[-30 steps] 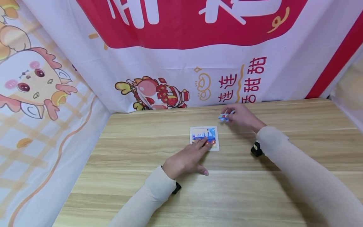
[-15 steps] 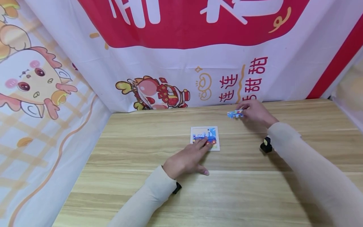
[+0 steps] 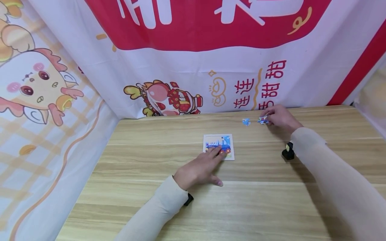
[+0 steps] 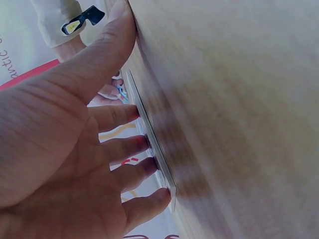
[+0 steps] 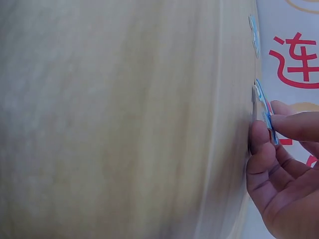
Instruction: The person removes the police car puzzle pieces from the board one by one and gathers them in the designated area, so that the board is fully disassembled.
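Observation:
A small square picture puzzle (image 3: pixel 227 138) in a white frame, showing a blue vehicle, lies flat mid-table. My left hand (image 3: pixel 200 168) rests its fingertips on the puzzle's lower part, fingers spread and thumb out to the side; the left wrist view shows the fingertips along the thin board (image 4: pixel 154 134). Toward the table's back edge, my right hand (image 3: pixel 280 117) pinches a colourful puzzle piece (image 3: pixel 262 120) between thumb and fingers. That piece (image 5: pixel 266 110) stands slightly tilted off the wood in the right wrist view. Just left of it lies a loose light-blue piece (image 3: pixel 246 122).
The wood-grain table (image 3: pixel 241 207) ends at the back against a printed white and red cloth (image 3: pixel 187 63). Another printed cloth (image 3: pixel 45 140) hangs along the left side. A black wrist device (image 3: pixel 288 151) sits below the right forearm.
My right hand has moved to the right along the back of the table with a piece in its fingers. The light-blue piece now lies apart from it. My left hand has stayed on the puzzle.

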